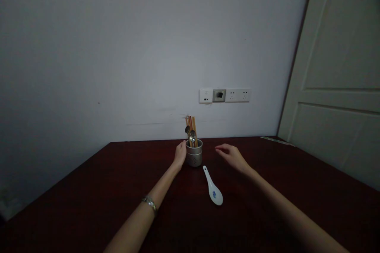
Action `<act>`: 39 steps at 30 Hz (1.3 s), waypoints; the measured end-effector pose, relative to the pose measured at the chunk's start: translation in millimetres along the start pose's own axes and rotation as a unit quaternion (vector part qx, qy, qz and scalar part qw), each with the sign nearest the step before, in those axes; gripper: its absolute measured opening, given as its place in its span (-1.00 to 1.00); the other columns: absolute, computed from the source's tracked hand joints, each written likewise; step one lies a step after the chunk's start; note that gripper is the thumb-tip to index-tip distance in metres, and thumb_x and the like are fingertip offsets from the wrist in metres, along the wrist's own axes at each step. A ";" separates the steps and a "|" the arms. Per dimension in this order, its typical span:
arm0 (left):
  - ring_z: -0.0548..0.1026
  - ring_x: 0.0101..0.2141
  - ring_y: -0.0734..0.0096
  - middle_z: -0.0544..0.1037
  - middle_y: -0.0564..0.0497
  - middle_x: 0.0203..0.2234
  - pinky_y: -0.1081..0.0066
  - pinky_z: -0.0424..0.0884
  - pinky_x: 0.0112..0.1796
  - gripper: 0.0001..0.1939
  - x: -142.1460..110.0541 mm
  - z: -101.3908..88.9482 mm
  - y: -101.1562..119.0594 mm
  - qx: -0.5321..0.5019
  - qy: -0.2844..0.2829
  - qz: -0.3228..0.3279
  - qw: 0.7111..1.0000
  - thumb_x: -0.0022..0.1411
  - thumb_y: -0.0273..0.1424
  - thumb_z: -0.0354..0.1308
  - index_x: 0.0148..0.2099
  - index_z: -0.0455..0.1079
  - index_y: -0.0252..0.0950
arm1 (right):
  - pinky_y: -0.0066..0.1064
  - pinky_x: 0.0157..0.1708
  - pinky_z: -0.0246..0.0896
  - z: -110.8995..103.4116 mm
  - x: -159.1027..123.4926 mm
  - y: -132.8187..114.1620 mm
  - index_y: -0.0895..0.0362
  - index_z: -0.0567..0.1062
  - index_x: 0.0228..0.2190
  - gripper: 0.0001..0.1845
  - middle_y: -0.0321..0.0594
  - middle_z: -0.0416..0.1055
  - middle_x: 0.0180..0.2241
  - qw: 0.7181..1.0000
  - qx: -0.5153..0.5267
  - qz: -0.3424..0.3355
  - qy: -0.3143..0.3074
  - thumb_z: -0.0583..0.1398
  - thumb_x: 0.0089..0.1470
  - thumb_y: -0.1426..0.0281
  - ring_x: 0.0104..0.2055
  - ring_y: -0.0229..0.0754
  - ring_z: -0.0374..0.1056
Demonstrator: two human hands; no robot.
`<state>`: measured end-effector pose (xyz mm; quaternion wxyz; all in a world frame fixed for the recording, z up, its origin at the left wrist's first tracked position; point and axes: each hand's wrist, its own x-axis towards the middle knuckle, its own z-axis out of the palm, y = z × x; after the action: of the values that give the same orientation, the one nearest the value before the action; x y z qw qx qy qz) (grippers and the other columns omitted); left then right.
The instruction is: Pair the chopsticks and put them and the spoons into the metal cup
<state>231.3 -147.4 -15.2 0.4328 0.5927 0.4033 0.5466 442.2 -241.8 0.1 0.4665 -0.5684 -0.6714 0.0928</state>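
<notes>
A grey metal utensil holder [195, 159] stands upright on the dark red table, holding several chopsticks [195, 126] and two metal spoons [192, 136] with their bowls up. My left hand [180, 153] is closed against the holder's left side, its fingertips partly hidden behind the rim. To the right of the holder, my right hand [233, 156] hovers with fingers slightly bent and apart, nothing in them. In front of the holder lies a white soup spoon [215, 193] with a blue mark in its bowl, handle pointing toward the holder. Neither hand touches this spoon.
The dark red table [118, 197] meets a pale wall [148, 47] at the back. Sockets and switch plates [237, 95] are set in the wall above. A light panelled door [341, 87] stands at the right, and a thin strip [276, 140] lies near the back right corner.
</notes>
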 end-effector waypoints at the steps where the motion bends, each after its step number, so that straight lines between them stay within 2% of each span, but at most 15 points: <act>1: 0.41 -0.31 0.29 0.51 -0.14 -0.35 0.40 0.22 -0.26 -0.57 0.1 -0.5 -1.3 -0.002 0.001 -0.001 1.000 0.10 -0.15 -0.09 -0.33 0.42 -0.41 | -0.32 -0.17 0.21 1.9 -6.5 6.3 0.16 0.52 -0.33 -0.72 -0.13 0.48 -0.29 1.000 0.000 0.008 -0.008 0.11 -0.06 0.31 -0.23 -0.13 0.37; 8: 0.42 -0.32 0.29 0.51 -0.15 -0.36 0.40 0.24 -0.27 -0.56 1.5 -3.2 -9.2 -0.005 0.012 -0.009 1.000 0.10 -0.15 -0.10 -0.33 0.41 -0.41 | -0.28 -0.10 0.18 16.0 -37.5 35.5 0.16 0.53 -0.32 -0.70 -0.12 0.48 -0.27 0.997 -0.003 0.067 -0.043 0.10 -0.06 0.30 -0.18 -0.09 0.37; 17: 0.46 -0.37 0.32 0.52 -0.17 -0.37 0.42 0.30 -0.35 -0.59 -5.4 -5.9 1.3 -0.026 0.033 -0.069 0.997 0.12 -0.17 -0.07 -0.27 0.41 -0.40 | -0.30 -0.17 0.23 18.3 -42.1 40.0 0.13 0.54 -0.37 -0.72 -0.17 0.50 -0.31 0.995 0.020 0.088 -0.029 0.08 -0.05 0.29 -0.22 -0.08 0.39; 20: 0.46 -0.38 0.33 0.52 -0.16 -0.39 0.40 0.31 -0.37 -0.60 -8.5 -7.5 4.2 -0.031 0.033 -0.069 0.997 0.12 -0.17 -0.08 -0.28 0.41 -0.40 | -0.30 -0.17 0.23 18.4 -43.1 39.9 0.13 0.54 -0.38 -0.71 -0.17 0.50 -0.32 0.996 0.018 0.085 -0.025 0.07 -0.05 0.29 -0.22 -0.08 0.39; 23: 0.46 -0.37 0.33 0.52 -0.16 -0.38 0.39 0.31 -0.34 -0.60 -8.3 -11.9 6.0 -0.022 0.047 -0.056 0.997 0.10 -0.18 -0.07 -0.25 0.41 -0.40 | -0.30 -0.16 0.22 18.9 -43.3 40.3 0.14 0.53 -0.37 -0.71 -0.16 0.50 -0.31 0.996 0.015 0.084 -0.025 0.07 -0.05 0.31 -0.22 -0.08 0.39; 26: 0.45 -0.33 0.31 0.51 -0.16 -0.33 0.39 0.30 -0.34 -0.61 -6.0 -19.8 11.0 -0.010 0.087 -0.022 0.996 0.06 -0.19 -0.05 -0.26 0.41 -0.40 | -0.32 -0.17 0.22 20.1 -42.6 42.4 0.14 0.53 -0.38 -0.72 -0.17 0.50 -0.31 0.996 0.008 0.085 -0.030 0.06 -0.05 0.32 -0.22 -0.09 0.39; 29: 0.43 -0.33 0.32 0.49 -0.16 -0.33 0.44 0.30 -0.40 -0.64 -9.1 -28.8 23.5 -0.011 0.127 0.025 0.991 0.03 -0.22 -0.04 -0.31 0.40 -0.41 | -0.33 -0.19 0.23 21.2 -41.7 44.7 0.13 0.52 -0.38 -0.72 -0.17 0.50 -0.32 0.996 0.002 0.086 -0.033 0.06 -0.05 0.31 -0.24 -0.09 0.39; 31: 0.43 -0.39 0.36 0.49 -0.13 -0.39 0.48 0.29 -0.48 -0.67 -17.1 -32.6 35.6 -0.012 0.135 0.053 0.989 0.03 -0.24 -0.03 -0.33 0.38 -0.41 | -0.33 -0.19 0.22 21.4 -41.5 44.8 0.13 0.52 -0.38 -0.72 -0.17 0.50 -0.33 0.996 0.000 0.083 -0.032 0.06 -0.05 0.32 -0.24 -0.09 0.39; 35: 0.36 -0.59 0.50 0.45 -0.04 -0.53 0.56 0.23 -0.63 -0.69 -42.8 -29.3 59.1 0.011 0.096 0.101 0.990 0.06 -0.21 -0.02 -0.41 0.35 -0.38 | -0.33 -0.18 0.21 20.3 -42.5 40.8 0.14 0.53 -0.38 -0.73 -0.16 0.50 -0.32 0.996 -0.001 0.082 -0.026 0.06 -0.05 0.34 -0.22 -0.08 0.39; 37: 0.27 -0.70 0.60 0.42 0.01 -0.60 0.58 0.17 -0.69 -0.68 -54.9 -22.4 63.8 0.046 0.035 0.106 0.993 0.09 -0.20 -0.04 -0.46 0.33 -0.37 | -0.34 -0.18 0.21 20.0 -42.9 38.9 0.14 0.53 -0.38 -0.73 -0.16 0.50 -0.32 0.996 -0.002 0.086 -0.028 0.06 -0.05 0.35 -0.22 -0.09 0.39; 39: 0.22 -0.77 0.65 0.39 0.04 -0.64 0.59 0.13 -0.74 -0.68 -64.1 -13.9 61.3 0.101 -0.064 0.064 0.991 0.10 -0.23 -0.05 -0.48 0.32 -0.37 | -0.35 -0.18 0.21 20.5 -42.8 38.6 0.16 0.53 -0.38 -0.72 -0.15 0.50 -0.33 0.996 -0.005 0.085 -0.029 0.06 -0.06 0.36 -0.22 -0.10 0.39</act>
<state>212.8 -225.8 24.6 0.3601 0.6913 0.3892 0.4909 449.9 -256.9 -58.8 0.4346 -0.6224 -0.6345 0.1452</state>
